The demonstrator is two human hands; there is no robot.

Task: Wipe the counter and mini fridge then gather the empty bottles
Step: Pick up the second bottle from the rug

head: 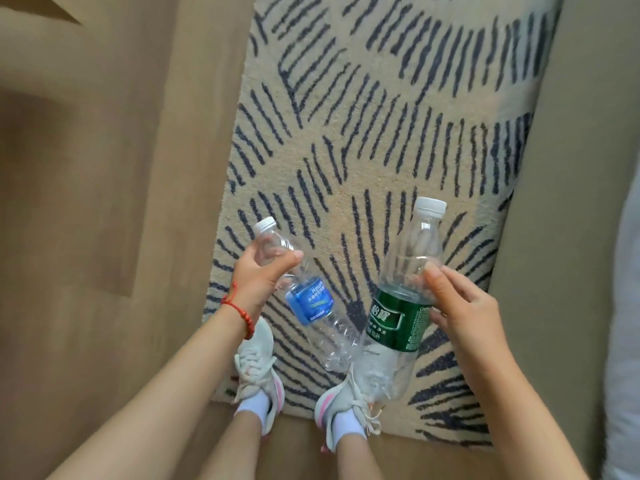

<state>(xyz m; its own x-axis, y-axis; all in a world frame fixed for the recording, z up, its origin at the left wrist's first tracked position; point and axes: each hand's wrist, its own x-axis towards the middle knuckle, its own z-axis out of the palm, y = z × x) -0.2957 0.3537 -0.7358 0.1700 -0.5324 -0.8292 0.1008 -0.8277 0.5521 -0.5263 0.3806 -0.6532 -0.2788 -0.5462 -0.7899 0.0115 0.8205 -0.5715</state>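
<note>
My left hand [258,277] grips the upper part of an empty clear bottle with a blue label [309,299], white cap pointing up and left. My right hand [460,306] holds a larger empty clear bottle with a green label [398,323] by its shoulder, white cap up. The two bottles slant toward each other and their lower ends meet above my shoes. A red bead bracelet [239,311] circles my left wrist. Neither the counter nor the mini fridge is in view.
Below me lies a beige rug with dark dashed stripes [381,116] on a tan wood floor [104,237]. My white sneakers [258,372] stand at the rug's near edge. Something pale, out of focus, shows at the right edge [623,306].
</note>
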